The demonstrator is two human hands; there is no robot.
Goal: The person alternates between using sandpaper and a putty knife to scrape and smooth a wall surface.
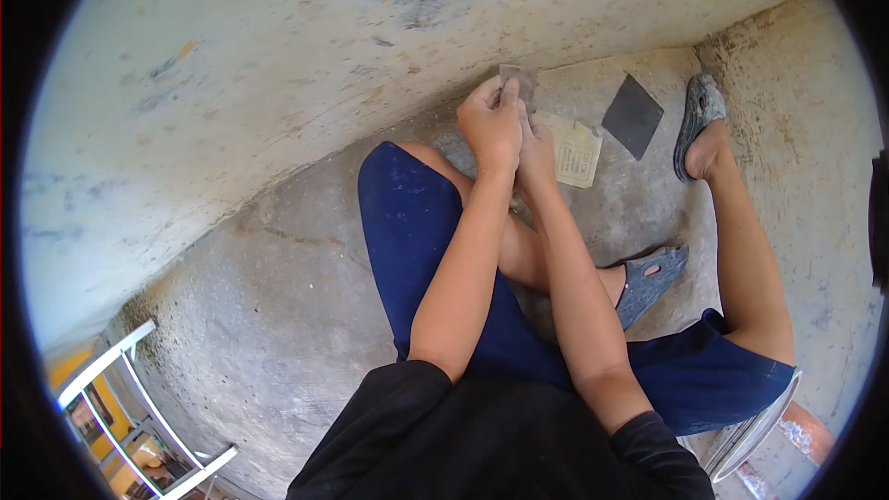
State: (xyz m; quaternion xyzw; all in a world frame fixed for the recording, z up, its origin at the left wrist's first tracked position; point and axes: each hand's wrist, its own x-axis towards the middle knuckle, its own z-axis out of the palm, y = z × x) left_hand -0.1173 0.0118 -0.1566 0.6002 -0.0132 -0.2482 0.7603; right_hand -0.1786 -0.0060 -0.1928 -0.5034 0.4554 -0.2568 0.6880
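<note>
My left hand (491, 125) is closed around the lower left side of a small grey-brown piece of sandpaper (524, 80), its thumb lying on the face. Pressed up against it, my right hand (537, 150) has its fingers closed at the lower edge of the same piece. Just right of my hands, a beige sheet with printed text (576, 156), which looks like a sandpaper backing, lies on the concrete floor. Farther right is a dark square sheet (633, 118), flat and turned like a diamond. My fingertips are partly hidden behind one another.
A scuffed, stained wall (241, 65) rises ahead and to the left; another wall (815, 167) stands at the right. My feet in grey clogs (653, 282) rest on the floor (269, 315). A white metal frame (134, 407) is at lower left, and a round rim (759, 431) shows beneath my right thigh.
</note>
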